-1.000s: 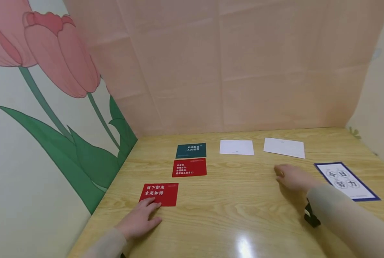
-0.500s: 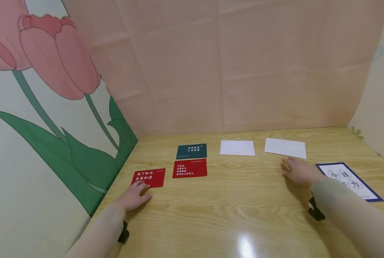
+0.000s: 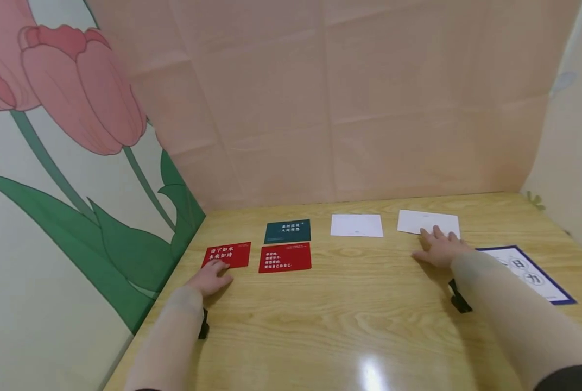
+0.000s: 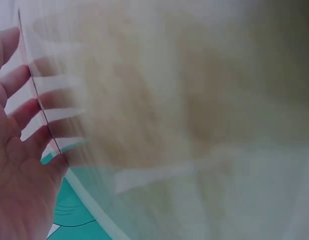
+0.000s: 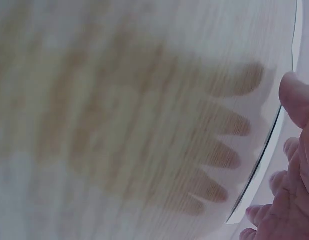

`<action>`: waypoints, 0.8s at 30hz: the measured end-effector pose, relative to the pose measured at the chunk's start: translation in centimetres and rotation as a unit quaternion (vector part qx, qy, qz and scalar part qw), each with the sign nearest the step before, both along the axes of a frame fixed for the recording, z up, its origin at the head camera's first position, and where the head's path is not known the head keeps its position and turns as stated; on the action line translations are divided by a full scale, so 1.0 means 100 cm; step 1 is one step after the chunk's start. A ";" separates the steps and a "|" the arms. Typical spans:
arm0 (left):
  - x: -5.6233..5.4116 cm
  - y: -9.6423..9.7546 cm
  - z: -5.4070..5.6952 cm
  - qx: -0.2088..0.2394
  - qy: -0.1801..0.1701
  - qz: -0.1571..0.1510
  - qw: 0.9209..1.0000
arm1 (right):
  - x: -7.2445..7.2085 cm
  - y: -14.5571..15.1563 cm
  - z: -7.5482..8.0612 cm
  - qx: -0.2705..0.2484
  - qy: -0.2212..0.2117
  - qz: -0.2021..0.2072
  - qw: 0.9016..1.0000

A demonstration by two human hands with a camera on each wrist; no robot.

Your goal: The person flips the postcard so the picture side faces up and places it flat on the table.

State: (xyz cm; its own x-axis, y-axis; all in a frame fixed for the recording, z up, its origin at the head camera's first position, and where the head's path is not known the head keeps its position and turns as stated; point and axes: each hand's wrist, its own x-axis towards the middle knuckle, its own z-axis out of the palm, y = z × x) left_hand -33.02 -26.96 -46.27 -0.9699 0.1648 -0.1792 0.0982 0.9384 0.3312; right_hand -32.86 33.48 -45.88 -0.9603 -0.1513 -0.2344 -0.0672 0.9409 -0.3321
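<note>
Red and lettered in white Chinese characters, the 2-line red postcard [image 3: 227, 252] lies flat just beyond the left grip [image 3: 210, 278], whose fingertips cover part of its near edge. The fingers of this grip are spread and extended; how firmly they press I cannot tell. The right grip [image 3: 441, 250] is likewise spread, its straight fingers laid over the near edge of a white card [image 3: 425, 218] just beyond it.

To the right of the left grip lies the 4-line red postcard [image 3: 285, 258], with a dark green postcard [image 3: 288, 232] just past its far edge. A plain white postcard [image 3: 356, 225] sits left of and a little beyond the right grip. To the right of that grip, the blue-bordered card [image 3: 529, 267] with circled characters is partly hidden by the right sleeve [image 3: 516, 315].

The wood-grain tabletop [image 3: 340, 304] spreads below both grips. Well beyond them hangs creased pink cloth [image 3: 330, 108]; a tulip mural [image 3: 95, 98] rises left of the left grip.
</note>
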 end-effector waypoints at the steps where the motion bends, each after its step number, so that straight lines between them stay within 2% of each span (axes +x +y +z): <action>1: -0.002 0.001 0.000 -0.003 -0.002 0.002 1.000 | -0.002 0.001 -0.001 -0.003 -0.002 -0.005 1.000; 7: -0.006 0.004 0.003 -0.001 -0.018 0.019 1.000 | -0.009 0.008 -0.006 -0.017 -0.013 -0.030 0.999; 12: -0.007 0.001 0.002 0.010 -0.020 0.012 1.000 | -0.010 0.009 -0.008 0.012 -0.018 -0.024 0.999; 20: -0.012 -0.004 -0.001 0.027 -0.020 0.003 0.999 | 0.000 0.003 -0.011 0.060 0.003 0.005 0.998; 24: -0.012 -0.005 -0.002 0.044 -0.022 0.016 0.999 | 0.016 -0.010 0.000 0.074 0.004 0.023 0.997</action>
